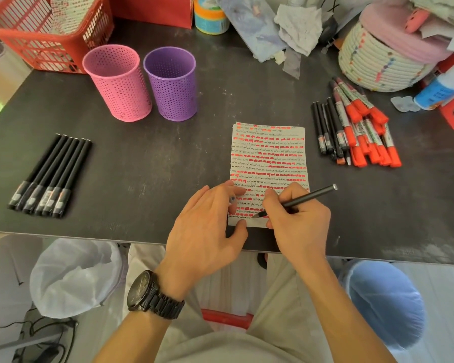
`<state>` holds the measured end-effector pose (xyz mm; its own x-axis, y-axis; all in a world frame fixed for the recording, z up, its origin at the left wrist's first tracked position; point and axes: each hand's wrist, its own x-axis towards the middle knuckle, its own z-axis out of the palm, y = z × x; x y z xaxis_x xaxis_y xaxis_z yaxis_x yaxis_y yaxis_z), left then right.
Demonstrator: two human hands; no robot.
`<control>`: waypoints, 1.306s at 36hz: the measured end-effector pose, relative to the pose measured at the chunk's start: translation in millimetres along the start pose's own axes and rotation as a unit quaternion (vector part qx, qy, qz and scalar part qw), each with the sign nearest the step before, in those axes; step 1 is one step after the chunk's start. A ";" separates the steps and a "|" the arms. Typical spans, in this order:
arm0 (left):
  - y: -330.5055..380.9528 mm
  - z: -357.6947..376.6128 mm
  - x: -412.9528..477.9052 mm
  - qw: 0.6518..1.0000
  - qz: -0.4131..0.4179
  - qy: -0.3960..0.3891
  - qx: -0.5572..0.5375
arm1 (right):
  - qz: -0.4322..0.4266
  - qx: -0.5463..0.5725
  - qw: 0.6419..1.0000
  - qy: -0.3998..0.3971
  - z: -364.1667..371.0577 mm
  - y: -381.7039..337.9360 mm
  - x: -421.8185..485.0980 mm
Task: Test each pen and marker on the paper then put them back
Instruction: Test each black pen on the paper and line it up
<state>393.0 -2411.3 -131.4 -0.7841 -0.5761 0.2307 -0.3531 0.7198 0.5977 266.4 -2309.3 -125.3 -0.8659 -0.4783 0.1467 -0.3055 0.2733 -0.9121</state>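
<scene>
A sheet of paper covered in rows of red marks and black scribbles lies near the table's front edge. My right hand grips an uncapped black pen, its tip touching the paper's lower part. My left hand rests on the paper's lower left corner, and a small dark pen cap is tucked between its fingers. Several capped black pens lie in a row at the left. A pile of black pens and red-capped markers lies right of the paper.
An empty pink mesh cup and a purple mesh cup stand behind the paper, to the left. A red basket is at the back left, a woven basket at the back right. Bagged bins stand below the table edge.
</scene>
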 end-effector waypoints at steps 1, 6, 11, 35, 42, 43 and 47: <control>-0.1 0.1 -0.2 1.000 -0.001 -0.001 0.000 | 0.003 0.000 1.000 -0.001 0.1 -0.3 -0.1; 0.2 -0.1 -0.3 1.000 0.001 -0.004 0.000 | 0.008 -0.005 1.000 -0.002 0.2 -1.9 -0.6; 0.5 -0.4 0.0 1.000 0.003 0.000 0.000 | 0.005 -0.001 1.000 0.001 -0.3 -3.1 -0.6; 1.4 -1.3 0.2 1.000 -0.002 -0.004 0.006 | -0.010 -0.009 1.000 0.010 -0.5 -0.3 0.0; 2.0 -1.5 0.8 1.000 -0.001 -0.002 0.002 | -0.006 -0.009 1.000 0.012 -0.6 0.0 0.4; 2.1 -1.5 0.6 1.000 0.000 -0.002 0.002 | -0.008 -0.011 1.000 0.012 -0.8 0.1 0.4; 2.0 -2.0 -0.3 1.000 0.000 -0.002 0.003 | -0.017 -0.017 1.000 0.011 -1.0 0.2 0.7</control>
<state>393.6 -2410.5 -128.7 -0.7856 -0.5753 0.2279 -0.3568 0.7221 0.5927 265.3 -2308.8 -125.0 -0.8628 -0.4701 0.1861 -0.3485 0.2861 -0.8926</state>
